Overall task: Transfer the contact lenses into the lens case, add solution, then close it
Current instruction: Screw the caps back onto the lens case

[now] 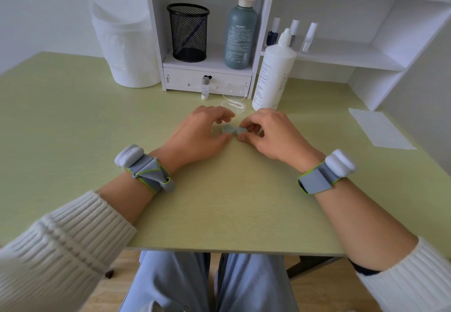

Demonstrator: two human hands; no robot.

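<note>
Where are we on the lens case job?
Done: nothing I can confirm. In hand: the left hand and right hand both pinch the case on the table; I can't tell whether they are opening or closing it. Left, probably: lenses in, solution from the bottle standing upright behind, then closing.

Left hand (pixel 202 129) and right hand (pixel 267 131) meet fingertip-close, each pinching an end of the lens case (pixel 230 130).
</note>
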